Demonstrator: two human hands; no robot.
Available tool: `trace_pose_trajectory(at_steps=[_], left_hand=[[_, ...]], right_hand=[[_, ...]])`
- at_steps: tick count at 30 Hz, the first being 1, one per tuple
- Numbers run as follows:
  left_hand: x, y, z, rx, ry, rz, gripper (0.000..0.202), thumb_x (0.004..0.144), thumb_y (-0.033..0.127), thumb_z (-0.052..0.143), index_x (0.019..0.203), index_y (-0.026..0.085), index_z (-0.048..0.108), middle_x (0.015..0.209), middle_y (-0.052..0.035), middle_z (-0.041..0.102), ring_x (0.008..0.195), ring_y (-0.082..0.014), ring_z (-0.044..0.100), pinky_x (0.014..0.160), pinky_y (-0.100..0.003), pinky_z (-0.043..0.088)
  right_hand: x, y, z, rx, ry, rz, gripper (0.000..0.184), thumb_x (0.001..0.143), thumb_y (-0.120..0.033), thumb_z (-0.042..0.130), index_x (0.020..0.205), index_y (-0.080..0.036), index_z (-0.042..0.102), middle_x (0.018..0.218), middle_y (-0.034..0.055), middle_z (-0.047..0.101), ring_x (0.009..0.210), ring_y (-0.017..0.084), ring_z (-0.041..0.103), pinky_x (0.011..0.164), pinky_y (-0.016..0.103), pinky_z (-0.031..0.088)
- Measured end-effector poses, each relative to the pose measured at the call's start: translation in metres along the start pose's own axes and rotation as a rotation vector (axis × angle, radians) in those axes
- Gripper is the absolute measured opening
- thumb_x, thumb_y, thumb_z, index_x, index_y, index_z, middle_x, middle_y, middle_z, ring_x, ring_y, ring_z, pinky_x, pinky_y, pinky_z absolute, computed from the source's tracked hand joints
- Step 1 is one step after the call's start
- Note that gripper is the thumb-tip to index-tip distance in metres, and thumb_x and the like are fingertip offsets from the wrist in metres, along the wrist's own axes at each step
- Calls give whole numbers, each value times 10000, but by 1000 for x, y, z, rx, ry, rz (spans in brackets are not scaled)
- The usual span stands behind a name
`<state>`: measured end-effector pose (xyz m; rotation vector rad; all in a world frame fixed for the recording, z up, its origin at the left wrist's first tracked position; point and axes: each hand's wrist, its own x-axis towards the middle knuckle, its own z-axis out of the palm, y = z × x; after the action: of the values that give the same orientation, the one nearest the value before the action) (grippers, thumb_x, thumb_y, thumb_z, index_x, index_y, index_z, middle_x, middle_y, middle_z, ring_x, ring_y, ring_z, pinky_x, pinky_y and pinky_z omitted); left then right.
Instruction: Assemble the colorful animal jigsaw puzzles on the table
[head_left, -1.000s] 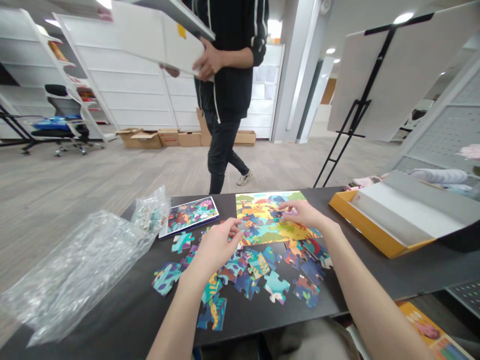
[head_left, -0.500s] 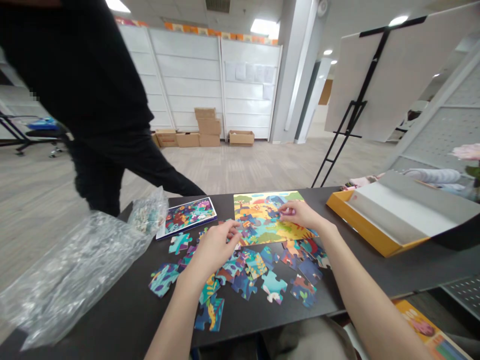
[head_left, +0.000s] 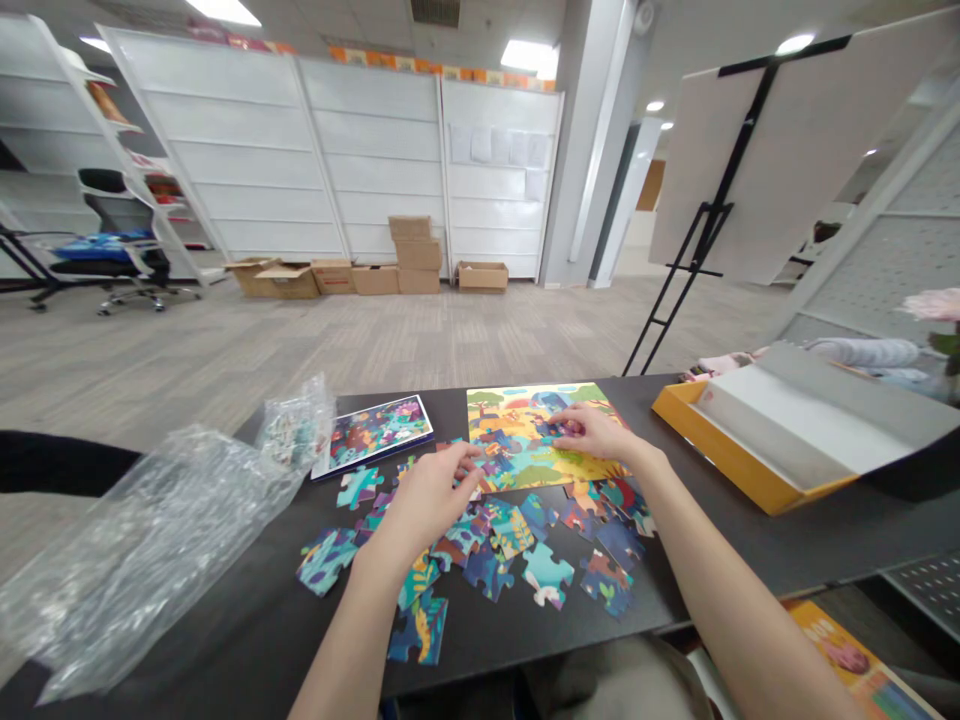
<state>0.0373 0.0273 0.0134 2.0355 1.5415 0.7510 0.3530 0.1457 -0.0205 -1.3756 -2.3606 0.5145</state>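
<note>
A yellow picture board (head_left: pixel 534 474) with animals and trees lies at the far side of the black table, with some puzzle pieces on it. Over the board's right half is my right hand (head_left: pixel 600 437), fingers pinched on a small purplish puzzle piece (head_left: pixel 571 428) that they partly cover. My left hand (head_left: pixel 431 490) hovers at the board's left edge, fingers loosely bent and apart, with nothing visible in them. Below the board spread several loose jigsaw pieces, among them a teal piece (head_left: pixel 547 573) and a blue-and-yellow piece (head_left: pixel 420 628); some lie under my left hand.
Left of the board are a picture box (head_left: pixel 379 432) and a crumpled clear plastic bag (head_left: pixel 172 530). An open yellow box (head_left: pixel 739 470) sits at the right. Beyond stand an easel (head_left: pixel 697 235) and cardboard boxes (head_left: pixel 416 255). Black cloth (head_left: pixel 60 462) shows at the left edge.
The person in black has moved left, almost out of view. My right hand has shifted slightly left and down over the board, its fingers lower. My left hand has barely moved.
</note>
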Motion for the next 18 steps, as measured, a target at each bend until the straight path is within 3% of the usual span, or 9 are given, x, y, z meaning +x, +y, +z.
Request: trace_pose_trajectory(at_steps=[18], left_hand=[[1,-3,1,10,3,6,265,911,286,539,1130,219,673,964,-47,779,917,-219,736,824,-329,564]], right_hand=[[2,4,3,-21,21,30,448,808,-508,733,1159,-230,749,982,65,596,795,189,583,802,323,478]])
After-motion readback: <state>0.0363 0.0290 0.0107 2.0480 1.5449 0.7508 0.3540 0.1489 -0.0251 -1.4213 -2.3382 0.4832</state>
